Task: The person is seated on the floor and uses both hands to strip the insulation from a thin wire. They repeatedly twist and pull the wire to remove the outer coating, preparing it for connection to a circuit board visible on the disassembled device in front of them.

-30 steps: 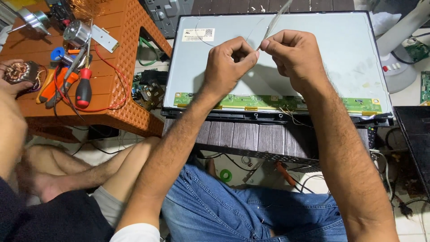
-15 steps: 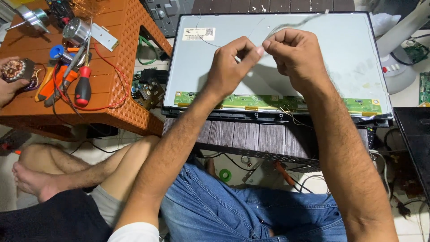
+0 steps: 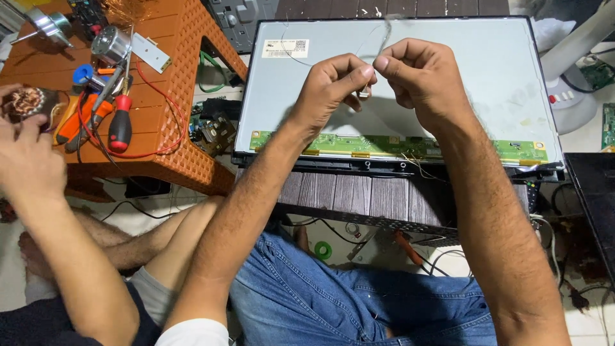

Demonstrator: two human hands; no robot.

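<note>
Item: thin flat ribbon cable (image 3: 379, 40), pale and translucent. We pinch its lower end between thumb and forefinger of both hands, left hand (image 3: 333, 86) and right hand (image 3: 419, 80) meeting fingertip to fingertip above the grey display panel (image 3: 307, 96). The strip rises from the pinch and curls toward the panel's top edge. We judge it very light, limp and easily creased or torn, best held near its stiffer end. Adjacent: green circuit strip (image 3: 397, 146) along the panel's near edge; orange stool (image 3: 179, 77) with a red-handled screwdriver (image 3: 120, 125); another person's hand (image 3: 25, 160) at the far left.
</note>
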